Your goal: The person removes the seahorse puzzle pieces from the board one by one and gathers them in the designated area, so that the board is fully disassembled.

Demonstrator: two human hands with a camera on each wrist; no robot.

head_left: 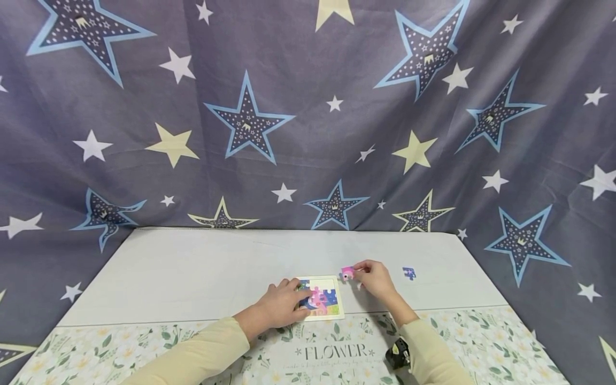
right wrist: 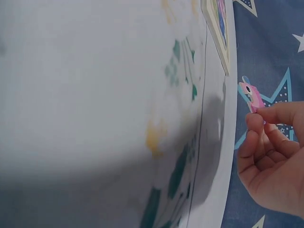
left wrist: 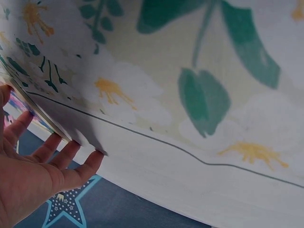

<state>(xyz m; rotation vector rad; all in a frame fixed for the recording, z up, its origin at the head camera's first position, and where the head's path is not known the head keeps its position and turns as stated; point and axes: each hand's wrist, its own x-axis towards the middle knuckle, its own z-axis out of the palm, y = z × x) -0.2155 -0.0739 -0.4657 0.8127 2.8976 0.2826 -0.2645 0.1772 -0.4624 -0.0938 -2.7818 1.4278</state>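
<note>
My right hand [head_left: 377, 280] pinches a pink jigsaw piece [head_left: 347, 274] with a printed eye, between thumb and fingers, just off the puzzle's upper right corner. The same pink piece [right wrist: 254, 96] stands out past the fingertips in the right wrist view. A partly filled jigsaw puzzle [head_left: 332, 295] in a pale frame [head_left: 340, 307] lies on the table, showing a pink figure on blue; a bare pale gap runs along its upper right part. Across the frame's left side rests my left hand [head_left: 281, 305], its fingers spread. Those fingertips touch the frame's edge in the left wrist view.
One loose blue jigsaw piece [head_left: 409, 273] lies to the right of my right hand. The white table [head_left: 192, 278] has a floral cloth [head_left: 337, 363] along its near side. A star-patterned curtain [head_left: 289, 176] hangs behind. A black device [head_left: 398, 354] sits at my right wrist.
</note>
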